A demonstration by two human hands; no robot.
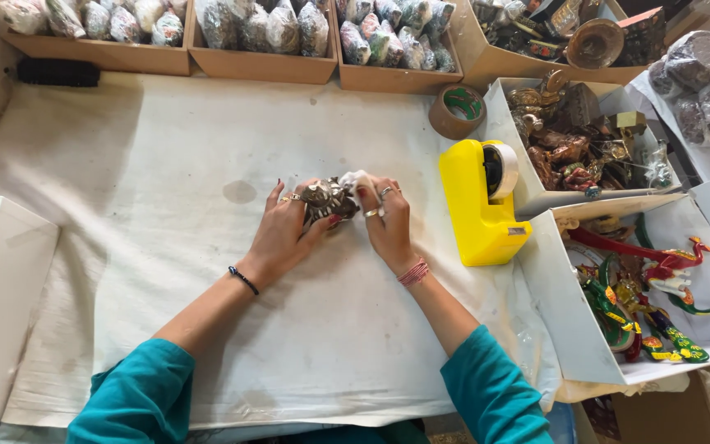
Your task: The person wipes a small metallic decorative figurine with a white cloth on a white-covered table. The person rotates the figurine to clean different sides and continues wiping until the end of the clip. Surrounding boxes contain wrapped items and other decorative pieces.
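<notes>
Nearest me, my teal sleeves run out over the tabletop [166, 271], which is draped in a creased off-white cloth with a faint round stain. My left hand [283, 234] wears a thin black cord at the wrist and a ring; its fingers curl round the left side of a small metal figurine [328, 200], knobbly and dull silver-brown, thumb pressed under it. My right hand [388, 220], with a red thread bracelet and rings, closes on the figurine's right side, pinching a crumpled bit of white wrap [355, 178] against it. So the figurine sits between both hands, just above the cloth.

Just right of my right hand stands a blocky yellow plastic tape dispenser [478, 210] carrying a roll of pale tape. Beyond it lies a loose roll of brown tape [457, 112] with a green core. Farther right, a white cardboard box [573, 329] holds glossy painted bird figures [659, 288] in red, green and yellow, and another white box [503, 107] behind it is heaped with dark brass-toned ornaments. Well left of my left hand is the edge of a plain white box [2, 312].

Farthest off, a row of shallow brown cardboard trays [260, 66] is packed with lumpy, plastic-wrapped bundles.
</notes>
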